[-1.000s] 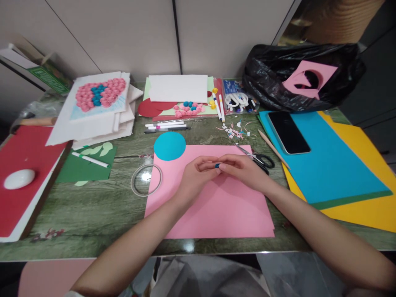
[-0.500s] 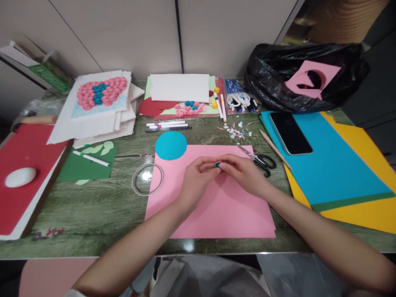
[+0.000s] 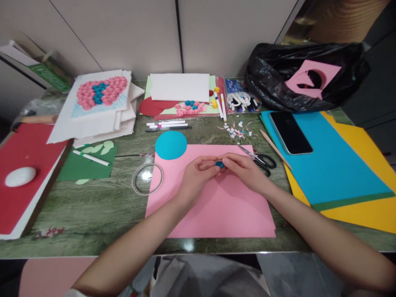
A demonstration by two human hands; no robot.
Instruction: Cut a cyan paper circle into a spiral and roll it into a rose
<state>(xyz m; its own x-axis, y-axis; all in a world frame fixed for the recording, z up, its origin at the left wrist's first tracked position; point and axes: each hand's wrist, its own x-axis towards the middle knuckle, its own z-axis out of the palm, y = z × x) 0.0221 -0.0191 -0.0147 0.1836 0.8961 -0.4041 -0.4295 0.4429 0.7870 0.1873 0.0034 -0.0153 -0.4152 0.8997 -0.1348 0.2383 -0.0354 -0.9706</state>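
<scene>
Between the fingertips of both hands is a small rolled blue paper flower (image 3: 220,164), its coiled top facing up. My left hand (image 3: 199,175) pinches it from the left, and my right hand (image 3: 243,168) grips it from the right. Both are above a pink paper sheet (image 3: 213,206). A blue paper circle (image 3: 171,145) overlaps that sheet's upper left corner. Black-handled scissors (image 3: 262,161) lie beside my right hand, their blades on the sheet's upper right. A roll of tape (image 3: 147,179) rests at the sheet's left edge.
Paper scraps (image 3: 236,130), pens (image 3: 167,125) and pink and blue rolled flowers (image 3: 190,108) lie toward the back. On the right are a pencil (image 3: 275,149), a phone (image 3: 291,133) on coloured sheets and a black bag (image 3: 269,78). A flower picture (image 3: 102,93) tops papers at left.
The blue paper flower shows more of its coiled top now. My right fingers have shifted slightly on it; both hands stay in nearly the same place.
</scene>
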